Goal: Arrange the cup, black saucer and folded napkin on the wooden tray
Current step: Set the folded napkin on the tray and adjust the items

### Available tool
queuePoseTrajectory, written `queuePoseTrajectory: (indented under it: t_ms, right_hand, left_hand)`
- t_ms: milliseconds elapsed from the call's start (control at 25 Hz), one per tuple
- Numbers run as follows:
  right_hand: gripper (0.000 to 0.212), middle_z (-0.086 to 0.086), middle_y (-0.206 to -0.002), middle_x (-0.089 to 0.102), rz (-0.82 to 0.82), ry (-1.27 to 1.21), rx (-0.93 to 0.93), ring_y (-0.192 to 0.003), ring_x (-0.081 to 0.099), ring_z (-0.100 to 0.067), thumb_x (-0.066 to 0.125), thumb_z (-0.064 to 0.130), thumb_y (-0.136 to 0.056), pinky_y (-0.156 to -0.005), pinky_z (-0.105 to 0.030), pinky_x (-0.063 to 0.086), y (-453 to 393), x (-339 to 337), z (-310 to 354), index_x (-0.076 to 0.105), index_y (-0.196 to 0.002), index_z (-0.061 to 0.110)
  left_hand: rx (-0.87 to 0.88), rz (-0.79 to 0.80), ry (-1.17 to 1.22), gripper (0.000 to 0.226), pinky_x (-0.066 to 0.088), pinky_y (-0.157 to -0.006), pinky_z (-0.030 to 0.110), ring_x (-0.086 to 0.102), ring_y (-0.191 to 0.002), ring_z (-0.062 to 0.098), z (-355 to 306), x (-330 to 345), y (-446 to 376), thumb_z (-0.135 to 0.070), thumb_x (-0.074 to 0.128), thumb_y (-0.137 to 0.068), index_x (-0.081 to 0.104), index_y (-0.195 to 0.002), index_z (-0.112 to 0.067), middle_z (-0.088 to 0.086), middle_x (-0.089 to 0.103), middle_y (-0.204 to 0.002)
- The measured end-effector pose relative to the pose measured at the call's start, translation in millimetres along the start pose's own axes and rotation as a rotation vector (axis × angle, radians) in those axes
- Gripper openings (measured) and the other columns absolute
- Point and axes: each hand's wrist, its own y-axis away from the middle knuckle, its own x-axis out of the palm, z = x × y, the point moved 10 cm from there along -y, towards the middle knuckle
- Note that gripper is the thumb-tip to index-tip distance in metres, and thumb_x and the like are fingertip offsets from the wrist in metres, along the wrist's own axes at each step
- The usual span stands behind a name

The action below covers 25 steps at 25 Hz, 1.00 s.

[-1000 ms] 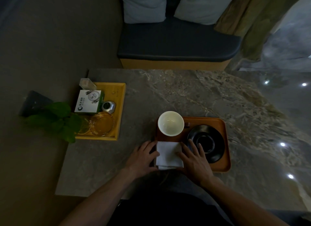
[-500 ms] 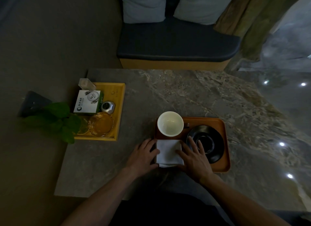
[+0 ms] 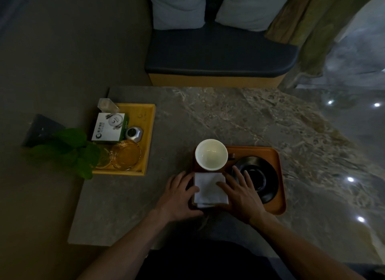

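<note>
A brown wooden tray (image 3: 268,152) lies on the stone table. A white cup (image 3: 211,154) stands upright in its far left corner. The black saucer (image 3: 260,178) rests on its right half. A folded white napkin (image 3: 210,187) lies in the tray's near left part. My left hand (image 3: 179,194) lies flat at the napkin's left edge, thumb touching it. My right hand (image 3: 241,193) lies flat on its right edge, fingers spread and reaching over the saucer's left rim. Neither hand grips anything.
A yellow tray (image 3: 149,133) at the table's left holds a white box (image 3: 109,128), a silver object (image 3: 134,133), a glass ashtray (image 3: 126,154) and a clear holder. A green plant (image 3: 68,148) overhangs its left side. A cushioned bench (image 3: 220,56) stands beyond the table.
Both hands have shifted slightly inward onto the napkin's edges, and the napkin sits a little farther onto the tray. Cup and saucer have not moved.
</note>
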Motion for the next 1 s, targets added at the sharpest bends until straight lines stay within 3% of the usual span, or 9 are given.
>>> queuePoseTrajectory:
  t_ms: [200, 800, 1000]
  right_hand:
    - [0.069, -0.007, -0.159, 0.023, 0.040, -0.005, -0.055, -0.148, -0.011, -0.038, 0.052, 0.062, -0.085, -0.118, -0.062, -0.005, -12.9, -0.7, 3.7, 0.033, -0.143, 0.030]
    - [0.075, -0.008, -0.161, 0.019, 0.023, 0.009, -0.011, -0.148, -0.006, -0.038, 0.060, 0.060, -0.082, -0.117, -0.062, -0.004, -15.6, 0.9, 1.5, 0.030, -0.144, 0.030]
    - [0.074, -0.007, -0.161, 0.018, 0.019, -0.019, -0.017, -0.148, -0.007, -0.038, 0.061, 0.058, -0.082, -0.115, -0.061, -0.007, -14.3, -2.0, 0.0, 0.032, -0.144, 0.030]
  left_hand:
    - [-0.004, 0.022, -0.090, 0.069, 0.005, -0.118, 0.055, 0.004, -0.147, 0.031, -10.5, -7.0, -12.1, -0.070, 0.052, -0.080, 0.044, -0.135, -0.028, 0.008, 0.015, -0.160]
    - [-0.012, 0.090, -0.120, 0.070, 0.006, -0.118, 0.058, 0.007, -0.147, 0.032, -10.5, -12.7, -19.9, -0.063, 0.054, -0.084, 0.037, -0.141, -0.027, 0.010, 0.017, -0.160]
    - [-0.027, 0.106, -0.035, 0.075, 0.006, -0.117, 0.060, 0.003, -0.148, 0.031, -5.7, -11.9, -20.5, -0.073, 0.053, -0.078, 0.042, -0.137, -0.029, 0.007, 0.014, -0.161]
